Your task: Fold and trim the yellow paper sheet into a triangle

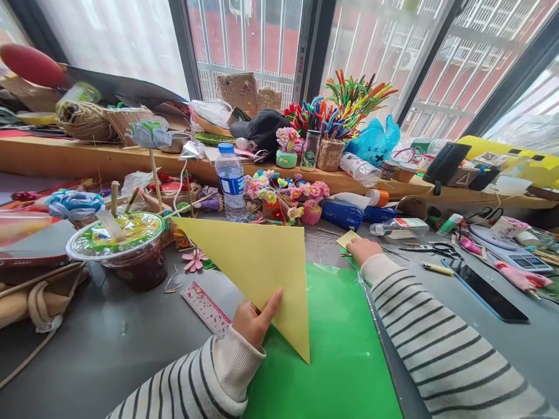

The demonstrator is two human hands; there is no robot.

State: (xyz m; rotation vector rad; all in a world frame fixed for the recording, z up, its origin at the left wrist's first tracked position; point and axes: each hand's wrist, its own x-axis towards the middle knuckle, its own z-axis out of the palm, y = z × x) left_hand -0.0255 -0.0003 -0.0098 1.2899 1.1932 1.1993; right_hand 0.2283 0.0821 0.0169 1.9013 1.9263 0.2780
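Note:
My left hand (255, 319) is closed on a yellow paper triangle (271, 262), with the thumb on its face and the other fingers underneath. The triangle is held over a shiny green sheet (332, 355) on the grey table. Farther off to the right, my right hand (364, 250) reaches to a small yellow piece of paper (348, 238) by the far edge of the green sheet. Its fingers bend over that piece, and their tips are partly hidden. Just left of my left hand lies a pink-patterned ruler (207, 308).
A lidded drink cup (140, 265) stands at the left, and a water bottle (231, 186) behind the triangle. To the right lie scissors (437, 249), a utility knife (437, 268), a phone (484, 291) and a scale (510, 250). Craft flowers and pipe cleaners (362, 99) crowd the back.

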